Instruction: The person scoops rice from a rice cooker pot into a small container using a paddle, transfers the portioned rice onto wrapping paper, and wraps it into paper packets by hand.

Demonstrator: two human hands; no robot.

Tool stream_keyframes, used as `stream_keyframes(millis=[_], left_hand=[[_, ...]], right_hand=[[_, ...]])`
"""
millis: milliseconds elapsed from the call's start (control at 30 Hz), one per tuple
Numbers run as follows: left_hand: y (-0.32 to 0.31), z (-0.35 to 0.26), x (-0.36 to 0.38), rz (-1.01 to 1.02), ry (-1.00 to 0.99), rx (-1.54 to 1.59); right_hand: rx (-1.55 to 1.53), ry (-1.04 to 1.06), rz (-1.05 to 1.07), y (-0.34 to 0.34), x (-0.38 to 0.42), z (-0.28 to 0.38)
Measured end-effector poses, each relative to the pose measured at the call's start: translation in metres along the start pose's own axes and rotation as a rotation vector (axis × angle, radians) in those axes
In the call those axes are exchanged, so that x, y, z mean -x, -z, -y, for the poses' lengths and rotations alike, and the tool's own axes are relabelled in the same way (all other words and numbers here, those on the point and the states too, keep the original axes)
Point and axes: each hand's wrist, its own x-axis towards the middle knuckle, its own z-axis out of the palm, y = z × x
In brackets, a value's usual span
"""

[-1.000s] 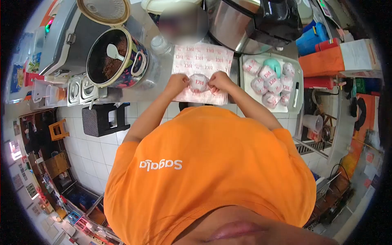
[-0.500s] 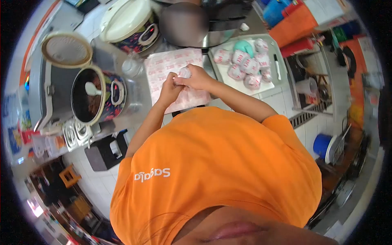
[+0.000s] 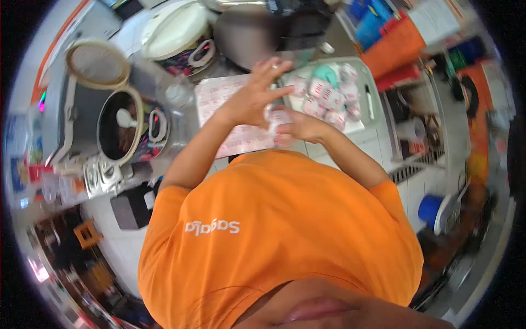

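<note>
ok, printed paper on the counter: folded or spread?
Spread: the printed paper lies flat, broad areas showing on either side of the left hand, which hides part of it.

left hand (image 3: 251, 101) splayed; right hand (image 3: 306, 127) curled nearby.

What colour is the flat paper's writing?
Pinkish-red on the flat paper, seen best in the head view.

Bright orange T-shirt (image 3: 307, 219) with short sleeves (image 3: 171, 202) and white "Sagala" lettering (image 3: 212, 227) across the chest.
</note>
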Motion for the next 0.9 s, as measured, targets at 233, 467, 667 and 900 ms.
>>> stream_keyframes(millis=[233,467,667,900], left_hand=[[-0.029,0.068,0.089,-0.213,0.707,-0.082],[0.032,0.127,0.183,-0.604,1.374,-0.823],[0.053,0.148,0.216,-0.48,1.644,-0.403],[0.039,0.045,0.221,-1.441,1.144,1.492]], right_hand=[[0.593,0.215,-0.848,0.175,-0.013,-0.008],[0.636,0.017,-0.836,0.261,-0.035,-0.046],[1.354,-0.436,-0.723,0.298,-0.041,-0.052],[0.933,0.226,-1.211,0.233,-0.044,-0.004]])
